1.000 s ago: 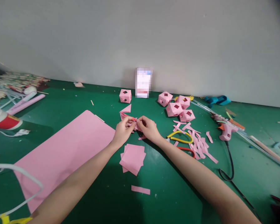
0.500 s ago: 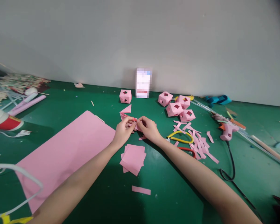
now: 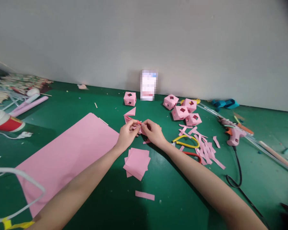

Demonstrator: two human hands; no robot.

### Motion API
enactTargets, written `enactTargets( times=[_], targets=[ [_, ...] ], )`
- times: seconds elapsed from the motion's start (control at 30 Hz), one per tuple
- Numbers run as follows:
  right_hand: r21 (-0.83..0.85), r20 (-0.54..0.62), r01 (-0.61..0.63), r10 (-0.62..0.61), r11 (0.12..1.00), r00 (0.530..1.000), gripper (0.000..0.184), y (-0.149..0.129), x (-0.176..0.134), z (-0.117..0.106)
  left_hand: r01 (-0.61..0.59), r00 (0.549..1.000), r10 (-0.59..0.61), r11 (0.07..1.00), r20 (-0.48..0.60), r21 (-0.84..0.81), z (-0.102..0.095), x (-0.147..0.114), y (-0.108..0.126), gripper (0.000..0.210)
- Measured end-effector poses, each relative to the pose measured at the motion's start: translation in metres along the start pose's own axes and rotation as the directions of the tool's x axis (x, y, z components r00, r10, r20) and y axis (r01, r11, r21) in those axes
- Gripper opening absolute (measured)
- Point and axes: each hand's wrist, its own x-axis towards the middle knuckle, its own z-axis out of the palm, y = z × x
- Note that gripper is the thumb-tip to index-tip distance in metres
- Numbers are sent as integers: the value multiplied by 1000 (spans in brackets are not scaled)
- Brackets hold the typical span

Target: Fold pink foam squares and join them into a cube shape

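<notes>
My left hand and my right hand meet over the middle of the table, fingertips close together. Both are closed in a pinch on a small piece of pink paper, mostly hidden by the fingers. Something red-patterned shows at my left fingertips, too small to name. Just beyond my left hand lie folded pink paper pieces. Nearer to me than the hands is a fanned stack of pink paper squares, with a single pink strip below it.
A large pink sheet lies under my left forearm. Scissors with yellow and red handles and paper strips lie right. Behind are openwork paper balls and a phone. A glue gun and paper cup flank them.
The view has shifted very slightly. Both hands stay in nearly the same place, still pinching the pink paper; nothing else has visibly moved.
</notes>
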Motion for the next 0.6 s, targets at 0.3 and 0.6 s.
enactTargets(
  times=[0.3, 0.6],
  targets=[
    [-14, -1, -5, 5, 1000, 1000, 24, 1, 0, 0, 6, 1000, -6, 1000, 2, -6, 0, 0, -1, 20],
    [-11, 4, -10, 10, 1000, 1000, 25, -1, 0, -1, 25, 1000, -25, 1000, 4, 5, 0, 0, 0, 22]
  ],
)
